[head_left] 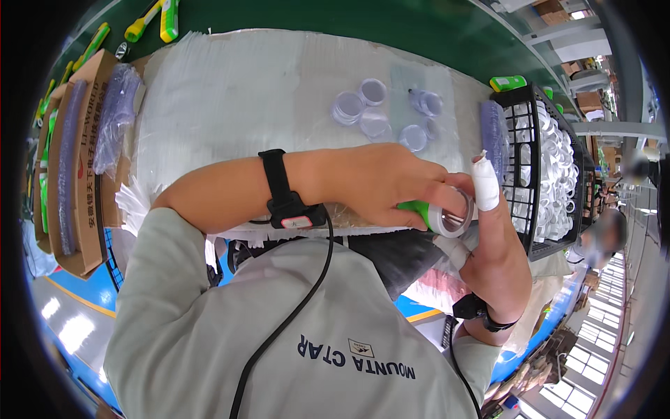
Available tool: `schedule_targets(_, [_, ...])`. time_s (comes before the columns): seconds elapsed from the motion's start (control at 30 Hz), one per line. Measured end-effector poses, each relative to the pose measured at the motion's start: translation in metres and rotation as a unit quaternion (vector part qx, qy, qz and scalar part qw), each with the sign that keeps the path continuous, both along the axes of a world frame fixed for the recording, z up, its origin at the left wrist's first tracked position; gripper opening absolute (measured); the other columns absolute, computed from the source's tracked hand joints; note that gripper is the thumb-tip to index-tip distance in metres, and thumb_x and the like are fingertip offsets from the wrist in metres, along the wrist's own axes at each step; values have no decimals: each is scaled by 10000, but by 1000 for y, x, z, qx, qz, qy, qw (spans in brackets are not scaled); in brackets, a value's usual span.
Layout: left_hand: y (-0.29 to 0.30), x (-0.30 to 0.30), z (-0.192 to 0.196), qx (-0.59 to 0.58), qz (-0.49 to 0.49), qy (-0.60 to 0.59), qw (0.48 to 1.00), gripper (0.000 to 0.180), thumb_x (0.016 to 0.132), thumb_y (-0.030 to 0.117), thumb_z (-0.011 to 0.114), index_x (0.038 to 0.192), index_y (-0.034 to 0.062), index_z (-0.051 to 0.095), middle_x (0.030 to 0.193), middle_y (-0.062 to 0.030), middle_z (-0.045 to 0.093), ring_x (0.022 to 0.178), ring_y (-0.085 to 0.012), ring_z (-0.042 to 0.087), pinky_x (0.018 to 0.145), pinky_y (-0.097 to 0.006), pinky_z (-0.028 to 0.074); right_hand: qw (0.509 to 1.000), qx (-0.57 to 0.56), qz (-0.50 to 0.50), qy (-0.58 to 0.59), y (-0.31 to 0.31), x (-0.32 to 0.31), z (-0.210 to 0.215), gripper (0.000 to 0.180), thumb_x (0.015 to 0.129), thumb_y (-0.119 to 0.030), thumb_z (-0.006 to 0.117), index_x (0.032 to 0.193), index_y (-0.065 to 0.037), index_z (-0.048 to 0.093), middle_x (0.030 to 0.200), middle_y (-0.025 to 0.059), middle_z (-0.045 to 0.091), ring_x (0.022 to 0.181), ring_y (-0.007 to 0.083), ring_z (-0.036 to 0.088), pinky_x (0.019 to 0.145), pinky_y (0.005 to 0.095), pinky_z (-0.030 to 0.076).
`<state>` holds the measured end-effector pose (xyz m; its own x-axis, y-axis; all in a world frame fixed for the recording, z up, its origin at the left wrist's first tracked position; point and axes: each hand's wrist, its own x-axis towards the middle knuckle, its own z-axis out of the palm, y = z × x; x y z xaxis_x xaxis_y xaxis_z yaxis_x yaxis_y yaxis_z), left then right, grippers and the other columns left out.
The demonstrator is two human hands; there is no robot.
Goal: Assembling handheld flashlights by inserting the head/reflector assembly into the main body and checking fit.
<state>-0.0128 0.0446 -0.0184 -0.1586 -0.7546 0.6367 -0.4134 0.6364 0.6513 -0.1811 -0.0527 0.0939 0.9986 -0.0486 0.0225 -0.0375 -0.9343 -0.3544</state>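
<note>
My left hand (391, 183) reaches across from the left and is closed on a green flashlight part with a wide white ring (452, 223) at its end. One or more of my left fingers lie over the ring's opening. My right hand (494, 234) is beside the ring, its index finger and thumb wrapped in white tape. That index finger stands straight up and the thumb lies at the ring's lower edge, so the hand is open around it. Beyond my hands, clear round lenses (373, 122) lie in small stacks on the film-covered work surface (230, 91).
At the right, a black plastic crate (520, 164) is full of white rings (555, 178). An open cardboard box (91, 160) with green flashlights and bubble wrap (118, 115) stands at the left. More yellow-green flashlights (169, 19) lie on the green surface behind.
</note>
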Motion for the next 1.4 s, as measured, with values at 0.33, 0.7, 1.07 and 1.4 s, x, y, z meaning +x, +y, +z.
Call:
schedule_targets(0.33, [3, -4, 11, 87, -12, -13, 996, 380, 746, 117, 655, 1118, 170, 597, 1023, -69, 587, 777, -300, 599, 635, -394, 482, 988, -135, -80, 6, 9, 23, 4, 819, 662, -347, 777, 1320, -4, 432, 886, 127, 586, 768, 283, 587, 658, 350, 480])
schedule_targets(0.7, [7, -5, 14, 92, 39, -7, 995, 237, 753, 150, 667, 981, 101, 624, 861, -128, 627, 727, -341, 594, 635, -418, 467, 966, -238, -71, -70, -1, 18, -25, 664, 745, -294, 669, 1310, -16, 459, 724, 62, 562, 520, 223, 518, 467, 323, 407])
schedule_targets(1.07, [4, -11, 9, 122, 22, -34, 992, 317, 754, 113, 644, 1065, 156, 601, 1001, -72, 599, 741, -329, 605, 627, -407, 471, 966, -192, 135, -109, -16, 11, -18, 518, 624, -245, 724, 1085, -55, 583, 890, 96, 572, 615, 235, 558, 472, 318, 444])
schedule_targets(1.4, [2, -26, 8, 101, 96, 7, 990, 300, 766, 120, 661, 1056, 114, 584, 953, -87, 610, 850, -316, 605, 681, -402, 486, 981, -125, -13, -145, -7, 4, -35, 685, 666, -137, 698, 1304, -75, 457, 1021, 138, 586, 654, 260, 588, 526, 347, 481])
